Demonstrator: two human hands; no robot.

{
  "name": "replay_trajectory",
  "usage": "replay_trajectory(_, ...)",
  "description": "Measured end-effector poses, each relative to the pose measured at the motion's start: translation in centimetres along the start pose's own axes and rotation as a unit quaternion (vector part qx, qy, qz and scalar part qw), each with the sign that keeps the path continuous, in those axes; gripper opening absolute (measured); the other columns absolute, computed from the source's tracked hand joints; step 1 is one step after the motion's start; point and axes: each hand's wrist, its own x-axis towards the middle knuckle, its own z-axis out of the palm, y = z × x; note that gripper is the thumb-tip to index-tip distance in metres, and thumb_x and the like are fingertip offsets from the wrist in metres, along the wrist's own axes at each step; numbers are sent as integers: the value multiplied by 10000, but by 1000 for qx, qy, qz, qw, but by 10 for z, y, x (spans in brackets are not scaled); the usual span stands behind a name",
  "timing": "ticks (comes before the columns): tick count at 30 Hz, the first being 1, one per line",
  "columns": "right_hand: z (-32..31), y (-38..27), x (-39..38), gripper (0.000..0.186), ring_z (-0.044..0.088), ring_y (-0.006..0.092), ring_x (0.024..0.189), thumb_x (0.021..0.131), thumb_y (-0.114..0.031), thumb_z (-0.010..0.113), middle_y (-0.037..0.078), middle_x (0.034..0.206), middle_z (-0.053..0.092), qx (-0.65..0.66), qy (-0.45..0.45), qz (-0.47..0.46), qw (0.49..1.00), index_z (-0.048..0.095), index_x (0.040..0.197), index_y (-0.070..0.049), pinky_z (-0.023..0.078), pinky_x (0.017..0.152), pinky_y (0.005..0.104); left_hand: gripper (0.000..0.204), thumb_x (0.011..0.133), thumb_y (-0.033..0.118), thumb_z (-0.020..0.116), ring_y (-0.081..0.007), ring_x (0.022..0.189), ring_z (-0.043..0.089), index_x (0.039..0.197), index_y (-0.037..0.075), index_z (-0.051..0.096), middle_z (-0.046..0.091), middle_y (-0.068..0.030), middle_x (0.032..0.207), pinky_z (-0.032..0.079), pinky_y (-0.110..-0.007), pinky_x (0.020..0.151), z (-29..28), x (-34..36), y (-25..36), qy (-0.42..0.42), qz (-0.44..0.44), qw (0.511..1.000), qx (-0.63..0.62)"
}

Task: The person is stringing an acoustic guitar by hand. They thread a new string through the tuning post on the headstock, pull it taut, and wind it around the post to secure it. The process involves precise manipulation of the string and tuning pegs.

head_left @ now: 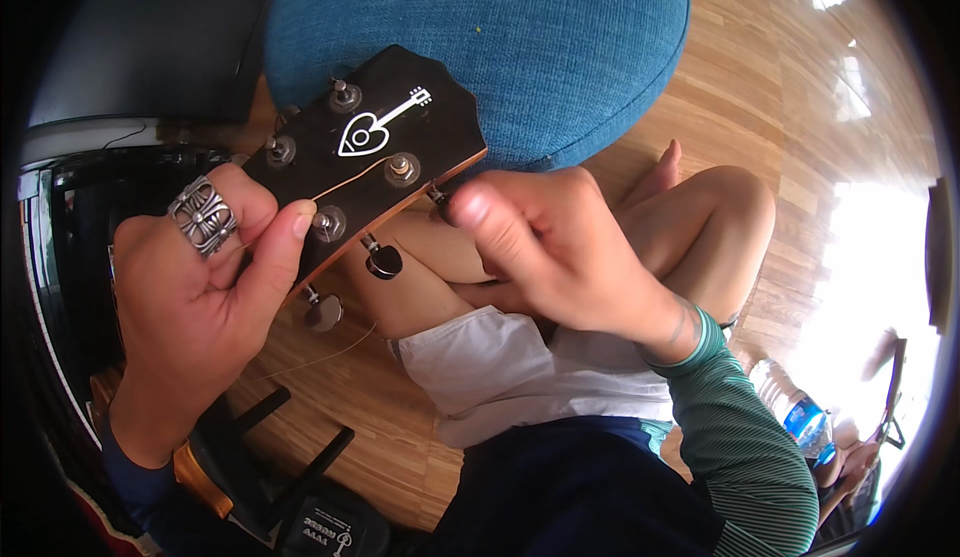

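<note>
A black guitar headstock (447,132) with a white heart-shaped guitar emblem leans at a slant in front of me. My left hand (195,287), with a wide silver ring on it, pinches a thin bronze guitar string (345,178) between thumb and forefinger. From there the string runs to a metal tuning post (402,169) near the headstock's right edge. My right hand (555,247) is closed around a dark tuning peg (440,200) on that same edge, which its thumb partly covers. Two more tuning pegs, one dark (383,260) and one shiny (323,312), stick out lower down.
A round blue cushioned seat (480,32) stands beyond the headstock on the wooden floor (770,67). Below my left arm are a black stand (325,462) and a black case (335,529). A loose string end (320,358) curls over the floor. At right lies a plastic bottle (795,407).
</note>
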Motion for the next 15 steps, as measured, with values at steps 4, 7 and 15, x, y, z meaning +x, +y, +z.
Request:
replay_trajectory(4,0,0,7,612,484,57,452,1062,-484,345,-9,532,507,275,-117,168,939,659,865,3,402,423,231,206,876,-11,691,-76,431,435,720,20,560,473,-30,525,300,-255,426,0,0,-2,16,-2,1000,-5)
replay_trajectory(7,0,-4,7,583,464,55,434,1061,-471,371,-9,522,486,264,-88,182,943,654,866,0,389,422,212,243,925,5,641,-36,493,279,709,34,532,350,28,553,206,-266,464,-1,-2,0,60,-40,997,-18)
replay_trajectory(15,14,-1,5,303,417,38,453,983,-238,637,-28,541,496,198,21,102,975,599,767,-29,335,430,203,225,915,85,692,-34,446,303,715,32,606,365,29,477,234,-253,438,-8,-8,-7,111,-17,993,29)
